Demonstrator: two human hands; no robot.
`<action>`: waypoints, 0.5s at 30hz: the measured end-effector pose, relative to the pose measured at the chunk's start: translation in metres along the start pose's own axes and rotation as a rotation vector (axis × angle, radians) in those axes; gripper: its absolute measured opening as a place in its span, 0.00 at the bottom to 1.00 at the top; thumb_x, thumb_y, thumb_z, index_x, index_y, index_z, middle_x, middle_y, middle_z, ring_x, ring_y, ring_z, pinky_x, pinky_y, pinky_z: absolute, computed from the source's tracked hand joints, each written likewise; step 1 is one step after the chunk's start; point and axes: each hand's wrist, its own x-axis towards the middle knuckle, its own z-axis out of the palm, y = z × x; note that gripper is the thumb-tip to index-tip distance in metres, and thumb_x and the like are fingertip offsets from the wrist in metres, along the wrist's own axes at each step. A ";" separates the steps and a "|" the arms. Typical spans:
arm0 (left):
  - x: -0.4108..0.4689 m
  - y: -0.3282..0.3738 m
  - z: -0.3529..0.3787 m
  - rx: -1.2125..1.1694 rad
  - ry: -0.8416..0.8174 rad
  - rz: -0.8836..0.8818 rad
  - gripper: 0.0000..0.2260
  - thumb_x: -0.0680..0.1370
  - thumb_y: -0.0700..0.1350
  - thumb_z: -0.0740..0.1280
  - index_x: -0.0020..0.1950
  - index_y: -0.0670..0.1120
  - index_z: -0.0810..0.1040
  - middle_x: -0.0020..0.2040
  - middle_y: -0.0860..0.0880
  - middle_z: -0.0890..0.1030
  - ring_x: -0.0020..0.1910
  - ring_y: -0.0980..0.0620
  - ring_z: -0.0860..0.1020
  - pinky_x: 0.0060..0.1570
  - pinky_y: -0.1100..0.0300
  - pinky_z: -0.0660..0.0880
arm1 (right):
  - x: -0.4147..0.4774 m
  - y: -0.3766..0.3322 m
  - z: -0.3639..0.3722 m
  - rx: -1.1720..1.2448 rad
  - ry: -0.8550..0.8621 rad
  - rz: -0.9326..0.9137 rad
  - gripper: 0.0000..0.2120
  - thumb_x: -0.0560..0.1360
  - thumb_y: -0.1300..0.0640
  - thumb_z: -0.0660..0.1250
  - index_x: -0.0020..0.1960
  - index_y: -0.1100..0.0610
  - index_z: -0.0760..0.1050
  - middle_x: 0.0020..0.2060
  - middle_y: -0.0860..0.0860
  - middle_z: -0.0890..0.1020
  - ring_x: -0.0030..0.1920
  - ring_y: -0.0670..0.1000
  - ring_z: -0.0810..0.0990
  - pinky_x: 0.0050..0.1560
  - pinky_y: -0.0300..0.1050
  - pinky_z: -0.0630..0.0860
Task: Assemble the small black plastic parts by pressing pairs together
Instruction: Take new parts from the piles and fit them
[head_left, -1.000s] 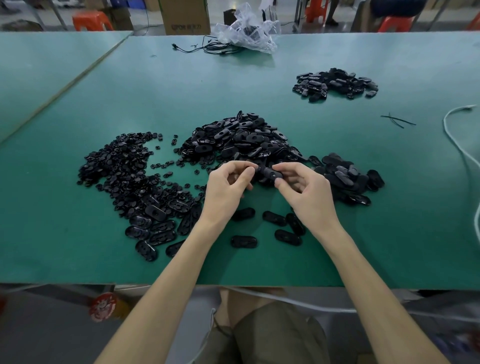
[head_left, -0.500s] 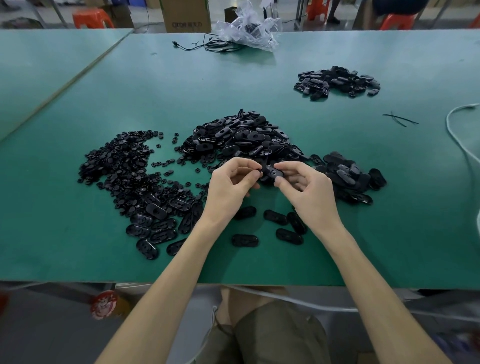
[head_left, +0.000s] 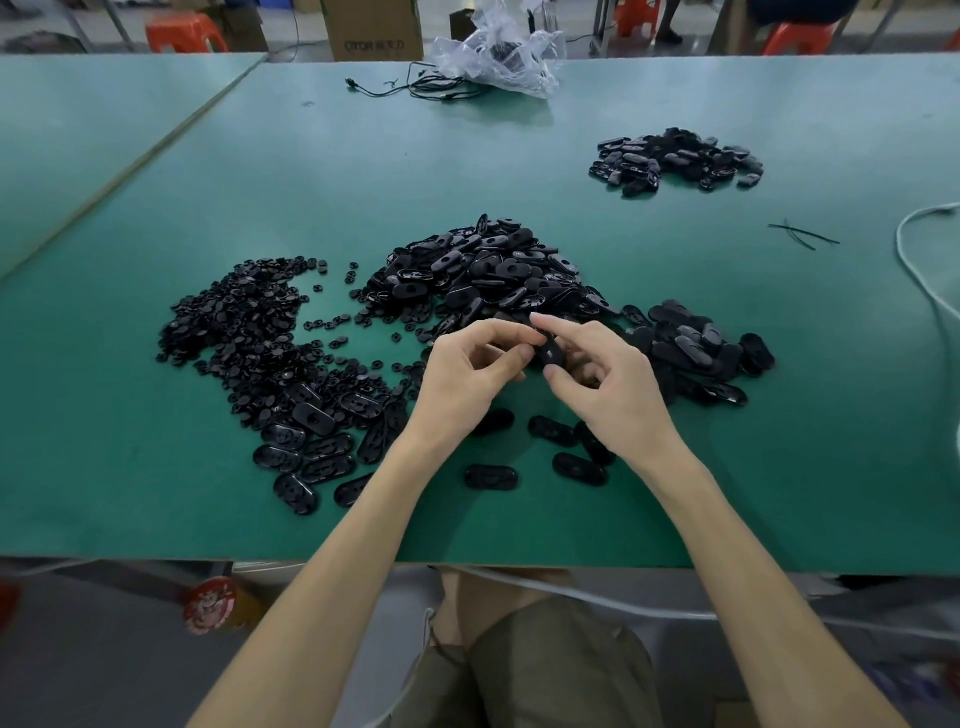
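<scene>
A small black part (head_left: 549, 356) is held up just above the green table (head_left: 727, 467), near the middle, between two hands. The right hand (head_left: 613, 384) pinches it with the thumb below and the first finger on top, and its other fingers are curled in loosely. The left hand (head_left: 462, 382) has curled fingers too, and its thumb and first finger close on the left side of the same part. I cannot tell if there is a second tiny piece between those fingertips. Just behind the hands is a big pile of oval parts (head_left: 488, 275). To the left is a wide pile of tiny round parts (head_left: 244, 322), with some of them scattered between the two piles. To the right, beside the right hand, is a smaller heap of oval parts (head_left: 696, 348). Near the table edge, under the wrists, a few loose ovals (head_left: 491, 477) lie flat, and more ovals (head_left: 311, 447) lie in a bunch to the near left. Far away on the right is another little pile (head_left: 675, 161). Some thin black ties (head_left: 802, 234) lie on the right, and a white cord (head_left: 914, 260) curves along the right edge. At the far end are a crumpled clear bag (head_left: 498, 52) and a black cable (head_left: 415, 88).
</scene>
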 end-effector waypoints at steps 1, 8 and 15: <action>0.000 0.000 0.000 0.002 -0.002 -0.002 0.05 0.80 0.38 0.72 0.54 0.45 0.86 0.40 0.57 0.85 0.38 0.56 0.81 0.40 0.65 0.73 | 0.000 0.000 0.000 -0.005 -0.007 -0.003 0.25 0.77 0.70 0.71 0.69 0.49 0.81 0.50 0.53 0.81 0.44 0.51 0.78 0.47 0.36 0.76; 0.000 0.003 0.001 -0.044 0.028 0.016 0.06 0.79 0.39 0.74 0.55 0.45 0.86 0.45 0.51 0.86 0.37 0.55 0.81 0.40 0.67 0.74 | -0.001 0.001 0.001 0.120 0.076 0.084 0.13 0.77 0.66 0.75 0.56 0.52 0.80 0.43 0.44 0.86 0.44 0.44 0.85 0.49 0.34 0.79; 0.001 0.000 0.000 -0.066 0.094 0.007 0.03 0.78 0.39 0.75 0.50 0.45 0.83 0.44 0.53 0.85 0.37 0.55 0.82 0.41 0.67 0.75 | 0.000 0.004 -0.001 0.164 0.198 0.092 0.07 0.78 0.60 0.74 0.52 0.50 0.81 0.44 0.45 0.88 0.49 0.46 0.87 0.58 0.47 0.81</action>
